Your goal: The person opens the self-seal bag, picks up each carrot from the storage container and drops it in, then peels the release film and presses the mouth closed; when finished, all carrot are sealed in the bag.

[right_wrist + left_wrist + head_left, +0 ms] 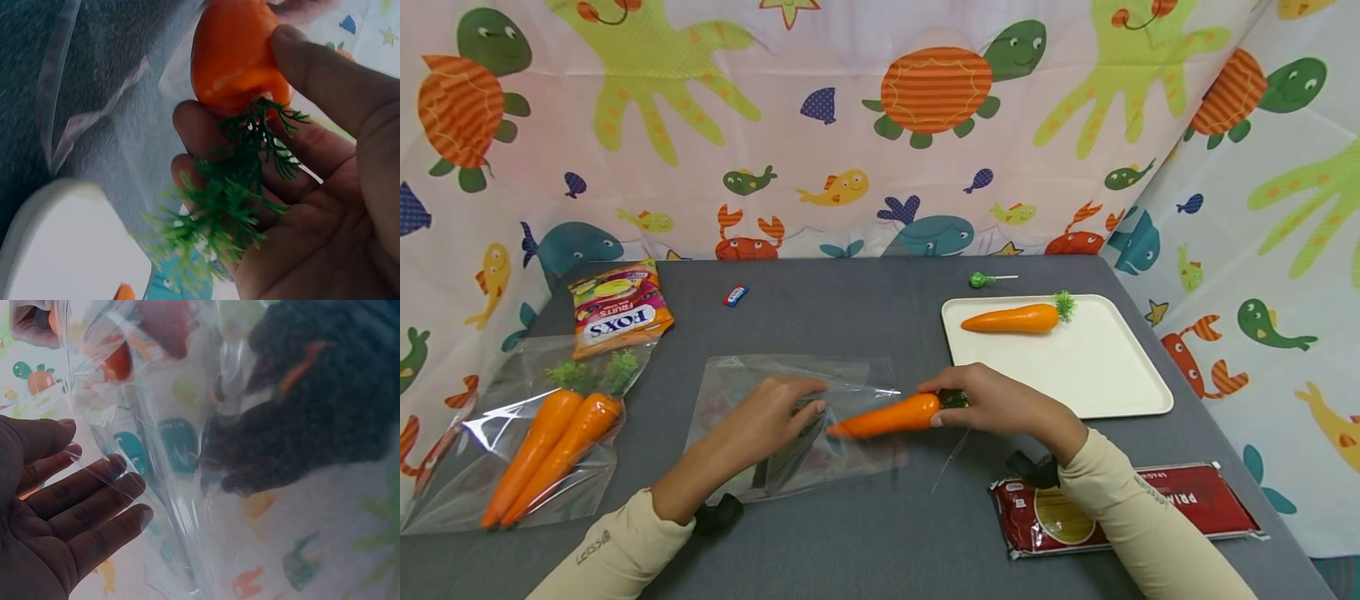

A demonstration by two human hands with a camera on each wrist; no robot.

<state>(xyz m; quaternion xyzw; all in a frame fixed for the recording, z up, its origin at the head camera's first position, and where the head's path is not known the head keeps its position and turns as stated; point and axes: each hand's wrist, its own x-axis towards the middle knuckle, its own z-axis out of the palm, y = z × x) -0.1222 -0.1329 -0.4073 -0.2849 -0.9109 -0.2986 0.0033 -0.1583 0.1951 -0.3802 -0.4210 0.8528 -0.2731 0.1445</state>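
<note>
right hand [1000,404] grips the smooth orange plastic carrot [887,415] at its green feathery top, tip pointing to 9 o'clock into the clear crinkly bag [790,425]. left hand [767,421] lies with straight fingers on the film, probably holding the mouth apart.

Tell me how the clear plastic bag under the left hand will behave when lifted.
The clear bag looks thin and creased, so probably floppy and light. Its glossy film may slip under the left hand. It likely sags unless its mouth is held open for the carrot.
</note>
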